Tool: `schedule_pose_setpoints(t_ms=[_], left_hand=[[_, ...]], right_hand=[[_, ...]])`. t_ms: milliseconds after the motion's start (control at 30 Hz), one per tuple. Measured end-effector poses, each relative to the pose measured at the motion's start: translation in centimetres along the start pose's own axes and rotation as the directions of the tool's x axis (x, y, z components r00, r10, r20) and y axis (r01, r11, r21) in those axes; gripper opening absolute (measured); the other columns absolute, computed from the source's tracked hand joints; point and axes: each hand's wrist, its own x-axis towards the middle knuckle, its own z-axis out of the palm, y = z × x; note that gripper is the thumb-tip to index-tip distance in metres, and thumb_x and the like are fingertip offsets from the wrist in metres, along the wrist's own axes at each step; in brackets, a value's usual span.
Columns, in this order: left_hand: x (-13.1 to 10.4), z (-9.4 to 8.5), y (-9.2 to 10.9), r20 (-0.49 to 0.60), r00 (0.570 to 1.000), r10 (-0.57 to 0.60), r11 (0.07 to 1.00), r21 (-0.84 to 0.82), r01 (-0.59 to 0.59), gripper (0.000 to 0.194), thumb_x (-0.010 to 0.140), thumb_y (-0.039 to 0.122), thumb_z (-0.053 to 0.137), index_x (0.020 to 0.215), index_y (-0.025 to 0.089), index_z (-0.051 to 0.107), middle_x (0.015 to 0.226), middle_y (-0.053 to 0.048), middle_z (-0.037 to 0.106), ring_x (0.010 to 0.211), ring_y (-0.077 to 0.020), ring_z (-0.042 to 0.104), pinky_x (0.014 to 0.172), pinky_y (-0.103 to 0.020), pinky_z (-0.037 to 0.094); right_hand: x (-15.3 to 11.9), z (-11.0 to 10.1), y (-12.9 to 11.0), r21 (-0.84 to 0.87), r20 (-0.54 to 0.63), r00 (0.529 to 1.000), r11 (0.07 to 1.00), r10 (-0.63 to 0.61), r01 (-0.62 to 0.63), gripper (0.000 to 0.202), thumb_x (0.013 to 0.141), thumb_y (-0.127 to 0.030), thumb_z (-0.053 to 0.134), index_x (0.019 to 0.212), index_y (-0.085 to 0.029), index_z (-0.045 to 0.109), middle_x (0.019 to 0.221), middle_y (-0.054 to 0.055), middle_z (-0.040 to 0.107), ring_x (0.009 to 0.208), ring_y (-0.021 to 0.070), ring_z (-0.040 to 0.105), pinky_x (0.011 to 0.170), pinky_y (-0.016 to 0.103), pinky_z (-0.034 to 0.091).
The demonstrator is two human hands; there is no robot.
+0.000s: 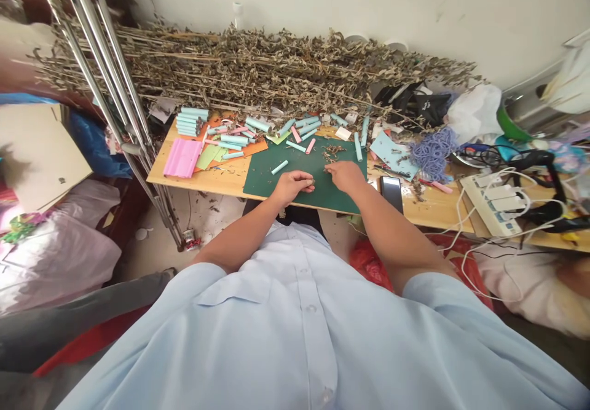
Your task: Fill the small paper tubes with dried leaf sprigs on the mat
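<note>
Over the front half of the green mat (262,176), my left hand (295,187) has its fingers pinched together; whatever lies between them is too small to make out. My right hand (345,176) is at the mat's right side, fingers curled, its fingertips just below a small heap of dry plant bits (332,152). What it holds, if anything, is hidden. A short light blue paper roll (279,167) lies on the mat beyond my left hand. Another blue roll (295,146) and a pink roll (310,146) lie near the mat's back edge.
Dried leafy stems (276,66) are piled along the wall. Stacked blue rolls (191,122) and pink paper (182,158) lie left. A phone (391,193), purple yarn (433,153) and a power strip (493,204) with cables are right. Metal crutches (115,78) stand at the left.
</note>
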Motion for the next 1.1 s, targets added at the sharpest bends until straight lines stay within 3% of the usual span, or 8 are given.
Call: schedule_pose_setpoints(t_ms=[133,267,400,533,767,1100], left_hand=[[0.1,-0.2,-0.2,0.008,1.000,0.019,0.999,-0.034,-0.019,0.044,0.063,0.031,0.098,0.092,0.009,0.074,0.079,-0.004,0.075,0.071,-0.0176,0.076,0.072,-0.030,0.062],[0.2,-0.5,-0.4,0.028,0.999,0.029,0.997,-0.075,-0.027,0.046,0.066,0.033,0.097,0.096,0.009,0.074,0.084,-0.006,0.077,0.075,-0.0194,0.077,0.076,-0.032,0.063],[0.2,-0.4,-0.4,0.020,1.000,0.011,0.997,-0.077,-0.009,0.046,0.069,0.031,0.096,0.101,0.010,0.072,0.089,-0.006,0.077,0.075,-0.0168,0.076,0.077,-0.032,0.063],[0.2,-0.4,-0.3,0.026,1.000,0.018,0.997,-0.073,-0.016,0.048,0.070,0.032,0.096,0.102,0.011,0.067,0.083,-0.004,0.075,0.071,-0.0159,0.075,0.073,-0.030,0.062],[0.4,-0.6,-0.6,0.043,0.999,0.015,0.999,-0.047,-0.013,0.045,0.068,0.034,0.096,0.093,0.010,0.068,0.076,-0.004,0.075,0.069,-0.0164,0.075,0.071,-0.029,0.061],[0.4,-0.7,-0.8,0.034,0.999,0.013,1.000,-0.020,-0.012,0.042,0.063,0.029,0.097,0.090,0.009,0.072,0.075,-0.004,0.075,0.066,-0.0144,0.073,0.073,-0.029,0.061]], right_hand=[[-0.8,-1.4,-0.4,0.048,-0.058,0.995,0.996,0.075,-0.072,0.034,0.092,-0.016,0.056,0.111,-0.021,0.083,0.118,0.011,0.079,0.107,0.0294,0.073,0.095,0.040,0.056],[-2.2,-2.5,-2.4,0.302,-0.215,0.973,0.953,0.082,-0.014,0.032,0.095,-0.023,0.057,0.115,-0.021,0.082,0.122,0.010,0.078,0.113,0.0275,0.071,0.105,0.043,0.054],[-3.6,-1.7,-4.9,0.574,-0.086,0.993,0.818,0.082,-0.018,0.031,0.091,-0.035,0.067,0.116,-0.024,0.081,0.112,0.006,0.081,0.097,0.0242,0.074,0.094,0.041,0.058],[-4.2,-0.2,-5.9,0.700,-0.004,0.997,0.712,0.077,-0.053,0.032,0.088,-0.038,0.070,0.114,-0.026,0.082,0.104,0.004,0.082,0.086,0.0216,0.074,0.084,0.038,0.060],[-4.1,-0.1,-5.6,0.643,-0.104,0.995,0.763,0.009,0.060,0.016,0.084,-0.030,0.070,0.092,-0.025,0.083,0.094,0.004,0.080,0.090,0.0216,0.072,0.089,0.037,0.057],[-4.5,-0.2,-6.8,0.453,-0.177,0.984,0.888,0.001,0.080,0.016,0.083,-0.022,0.065,0.083,-0.022,0.080,0.073,0.002,0.075,0.066,0.0172,0.064,0.071,0.031,0.050]])
